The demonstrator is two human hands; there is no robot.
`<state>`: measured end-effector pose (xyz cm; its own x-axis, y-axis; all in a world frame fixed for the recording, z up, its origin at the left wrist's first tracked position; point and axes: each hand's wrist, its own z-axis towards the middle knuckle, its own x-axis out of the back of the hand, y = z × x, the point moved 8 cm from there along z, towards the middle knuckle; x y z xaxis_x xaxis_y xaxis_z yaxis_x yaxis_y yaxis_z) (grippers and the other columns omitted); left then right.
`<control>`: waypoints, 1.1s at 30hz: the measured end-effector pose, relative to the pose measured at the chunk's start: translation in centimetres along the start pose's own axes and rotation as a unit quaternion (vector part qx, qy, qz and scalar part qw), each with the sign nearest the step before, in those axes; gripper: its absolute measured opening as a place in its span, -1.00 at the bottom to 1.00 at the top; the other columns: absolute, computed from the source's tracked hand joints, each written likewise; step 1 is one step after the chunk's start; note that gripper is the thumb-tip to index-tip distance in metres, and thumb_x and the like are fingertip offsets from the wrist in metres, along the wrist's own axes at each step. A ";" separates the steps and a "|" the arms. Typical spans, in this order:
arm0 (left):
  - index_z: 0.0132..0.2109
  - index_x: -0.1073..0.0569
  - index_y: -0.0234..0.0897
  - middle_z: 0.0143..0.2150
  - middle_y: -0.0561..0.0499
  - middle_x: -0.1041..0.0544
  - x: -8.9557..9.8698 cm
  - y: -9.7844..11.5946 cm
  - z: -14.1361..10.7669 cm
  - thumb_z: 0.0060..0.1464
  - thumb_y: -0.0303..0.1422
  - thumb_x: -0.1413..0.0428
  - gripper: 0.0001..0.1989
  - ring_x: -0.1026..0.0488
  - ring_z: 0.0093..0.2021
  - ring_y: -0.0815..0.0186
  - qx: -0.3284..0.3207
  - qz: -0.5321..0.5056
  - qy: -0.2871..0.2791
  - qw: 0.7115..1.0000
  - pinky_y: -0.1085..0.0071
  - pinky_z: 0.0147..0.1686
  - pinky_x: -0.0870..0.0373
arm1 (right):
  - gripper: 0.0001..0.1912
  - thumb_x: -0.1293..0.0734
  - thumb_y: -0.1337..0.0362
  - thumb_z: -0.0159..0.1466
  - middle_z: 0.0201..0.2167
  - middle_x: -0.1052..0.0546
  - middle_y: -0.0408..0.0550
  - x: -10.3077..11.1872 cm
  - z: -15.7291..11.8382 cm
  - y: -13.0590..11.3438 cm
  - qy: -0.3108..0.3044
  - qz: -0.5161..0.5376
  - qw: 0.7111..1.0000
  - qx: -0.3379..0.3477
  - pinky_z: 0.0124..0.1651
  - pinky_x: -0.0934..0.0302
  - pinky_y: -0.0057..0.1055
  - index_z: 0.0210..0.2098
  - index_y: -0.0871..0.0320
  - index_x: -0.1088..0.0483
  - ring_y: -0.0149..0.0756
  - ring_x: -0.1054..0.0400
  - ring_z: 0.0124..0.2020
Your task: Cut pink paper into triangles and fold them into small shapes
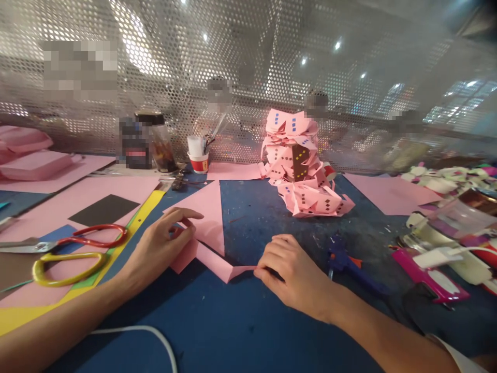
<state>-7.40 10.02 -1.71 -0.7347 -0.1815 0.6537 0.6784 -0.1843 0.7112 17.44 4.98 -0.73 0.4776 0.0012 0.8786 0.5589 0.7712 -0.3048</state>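
Observation:
A folded pink paper strip [215, 263] stretches between my two hands, just above the blue tabletop, with a sharp crease toward its right part. My right hand [287, 272] pinches the strip's narrow right end between thumb and fingers. At the other end, my left hand [165, 238] curls around the strip, its lower fingers partly hidden behind the thumb and paper. Behind the left hand lies a flat pink sheet [212, 212]. Farther back stands a stack of folded pink paper pieces [295, 160] marked with small blue, brown and yellow squares.
Scissors with red and yellow handles [72, 269] lie on coloured sheets at left. A blue glue gun [349, 264] and a magenta device [430, 274] with a white plug are at right. A cup [199, 160] of tools and a dark-lidded jar [161, 145] stand behind.

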 end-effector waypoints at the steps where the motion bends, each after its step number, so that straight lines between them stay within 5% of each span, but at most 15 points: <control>1: 0.03 -0.50 -0.09 -0.02 0.05 -0.52 0.0 -0.1 0.1 0.18 -0.22 -0.05 -0.69 -0.46 -0.13 0.20 -0.001 -0.005 0.002 1.000 0.28 -0.09 -0.35 | -0.78 -0.26 0.28 0.44 -0.38 -0.50 -0.13 0.0 0.0 0.0 -0.003 -0.001 1.000 0.000 0.10 -0.12 -0.20 -0.35 0.13 -0.42 -0.32 -0.32 -0.27; 33: -0.08 -0.55 -0.12 -0.06 0.08 -0.57 0.3 -0.6 0.2 0.17 -0.22 -0.04 -0.74 -0.45 -0.17 0.22 0.000 0.017 0.009 1.000 0.32 -0.10 -0.32 | -0.76 -0.29 0.26 0.43 -0.39 -0.48 -0.14 0.0 0.1 -0.1 -0.008 -0.027 1.000 0.004 0.05 -0.10 -0.27 -0.37 0.15 -0.42 -0.34 -0.31 -0.28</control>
<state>-8.04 10.28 -1.93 -0.7105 -0.2046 0.6733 0.7034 -0.1773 0.6884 17.33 4.91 -0.63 0.4364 -0.0298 0.8993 0.5776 0.7756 -0.2546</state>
